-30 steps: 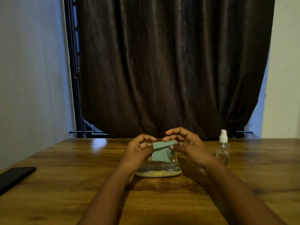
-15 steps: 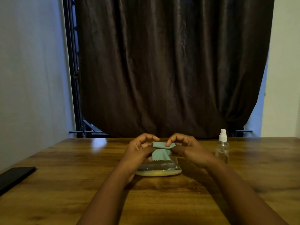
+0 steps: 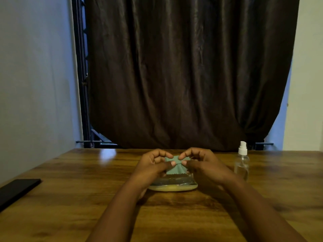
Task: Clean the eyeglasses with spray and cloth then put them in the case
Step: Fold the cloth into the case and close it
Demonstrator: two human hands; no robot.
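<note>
Both hands were raised just above a wooden table [image 3: 73, 198], meeting at the middle of the view. The left hand [image 3: 153, 165] and the right hand [image 3: 202, 165] each pinched the top edge of a small teal cleaning cloth [image 3: 174, 167] between curled fingers and thumb, the two thumbs nearly touching. The cloth hung down between them, its zigzag lower edge showing. Whether the eyeglasses lay inside the cloth could not be told; no frame or lens was plainly visible. Directly below and slightly beyond the hands, a clear case [image 3: 173, 185] with a yellowish base rested on the table. A clear spray bottle [image 3: 242, 163] with a white nozzle stood upright to the right, near the right hand but apart from it. A flat black object [image 3: 17, 188] lay at the left edge of the table. A dark brown curtain [image 3: 183, 70] hung behind the far edge.
</note>
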